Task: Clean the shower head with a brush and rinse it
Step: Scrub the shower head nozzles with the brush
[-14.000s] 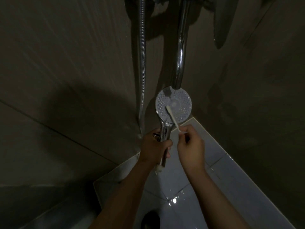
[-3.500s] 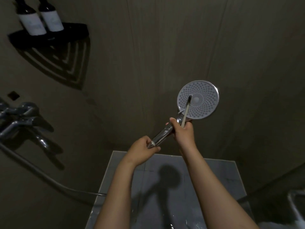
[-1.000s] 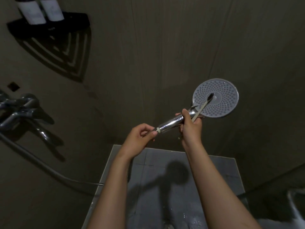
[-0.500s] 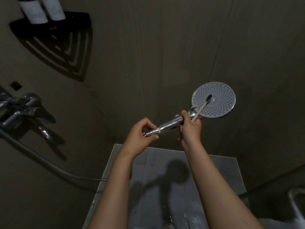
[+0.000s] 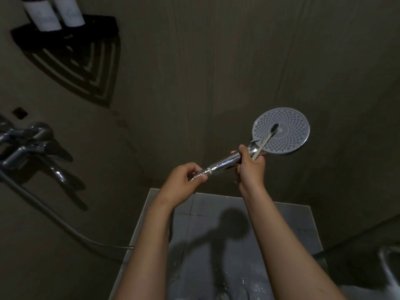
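Two grips on chrome shower head [image 5: 291,135]: L hand [image 5: 184,180] pinches end, R hand [image 5: 251,168] wraps neck w/ brush [image 5: 265,141]

Forearms extended; left grip [image 5: 186,180] apparently pinching, right grip [image 5: 251,167] curled closed.

Two bottles stood at ten o'clock, the left bottle [image 5: 42,15] and the right bottle [image 5: 69,11], both on one black corner shelf [image 5: 91,23]. One mixer tap [image 5: 28,146] showed at nine o'clock, one small dark square [image 5: 19,112] just above it, and one hose [image 5: 65,224] at eight o'clock. One shower head [image 5: 285,135] was at three o'clock, with one brush [image 5: 265,141] across its face. There were two hands near the centre: one left hand [image 5: 184,185] and one right hand [image 5: 251,169].
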`<control>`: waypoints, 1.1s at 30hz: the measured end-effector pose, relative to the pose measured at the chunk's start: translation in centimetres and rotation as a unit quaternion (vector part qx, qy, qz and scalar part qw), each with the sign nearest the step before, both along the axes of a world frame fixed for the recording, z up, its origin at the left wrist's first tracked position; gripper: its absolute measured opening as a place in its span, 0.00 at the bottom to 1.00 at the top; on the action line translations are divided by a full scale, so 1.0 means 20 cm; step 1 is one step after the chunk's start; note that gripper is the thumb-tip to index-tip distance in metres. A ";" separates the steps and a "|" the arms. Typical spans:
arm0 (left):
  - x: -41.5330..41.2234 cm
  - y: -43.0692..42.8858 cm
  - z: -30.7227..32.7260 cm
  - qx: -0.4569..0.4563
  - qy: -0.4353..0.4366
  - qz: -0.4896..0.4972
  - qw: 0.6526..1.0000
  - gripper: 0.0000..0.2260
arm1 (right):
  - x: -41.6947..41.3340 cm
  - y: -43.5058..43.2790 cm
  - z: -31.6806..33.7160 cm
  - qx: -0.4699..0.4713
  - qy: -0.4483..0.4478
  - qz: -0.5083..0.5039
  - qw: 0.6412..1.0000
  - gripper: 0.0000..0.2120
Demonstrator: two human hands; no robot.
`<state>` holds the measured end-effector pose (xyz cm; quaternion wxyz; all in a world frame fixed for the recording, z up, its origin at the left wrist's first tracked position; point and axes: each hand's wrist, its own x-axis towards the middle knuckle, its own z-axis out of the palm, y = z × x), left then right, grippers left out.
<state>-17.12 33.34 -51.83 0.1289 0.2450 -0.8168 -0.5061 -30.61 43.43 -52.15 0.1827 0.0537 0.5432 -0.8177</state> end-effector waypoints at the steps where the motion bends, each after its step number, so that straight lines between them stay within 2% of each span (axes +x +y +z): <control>1: 0.00 0.01 0.01 -0.003 0.013 0.004 1.000 0.07 | 0.00 0.00 0.00 0.002 0.001 0.000 1.000 0.07; 4: 0.00 0.02 0.02 -0.040 0.043 0.032 0.998 0.13 | 0.01 0.00 0.01 0.006 -0.001 0.003 1.000 0.09; 6: 0.00 0.03 0.03 -0.067 0.041 0.037 0.996 0.13 | 0.01 -0.01 0.01 0.006 -0.001 0.000 1.000 0.08; 12: 0.00 0.05 0.07 -0.043 -0.061 0.057 0.996 0.05 | 0.00 -0.01 -0.03 0.020 -0.006 -0.013 1.000 0.10; 16: 0.00 0.04 0.06 -0.069 -0.114 0.003 0.991 0.12 | 0.00 -0.01 -0.03 0.011 0.003 -0.012 1.000 0.06; 22: 0.02 0.00 0.03 -0.016 -0.027 0.000 1.000 0.03 | 0.00 -0.01 -0.03 0.016 -0.006 -0.008 1.000 0.09; 25: 0.01 0.02 0.04 -0.054 0.017 0.035 0.998 0.10 | 0.00 -0.02 -0.03 0.011 -0.013 -0.010 1.000 0.14; 27: 0.01 0.04 0.07 -0.089 0.031 0.049 0.994 0.11 | 0.01 -0.02 -0.02 0.005 -0.016 -0.005 1.000 0.13; 30: 0.02 0.05 0.08 -0.096 0.008 0.048 0.994 0.11 | 0.02 -0.02 -0.01 0.005 -0.014 -0.005 1.000 0.11; 33: 0.01 0.05 0.07 -0.074 -0.062 0.045 0.994 0.08 | 0.03 0.00 0.01 0.004 -0.012 -0.003 1.000 0.10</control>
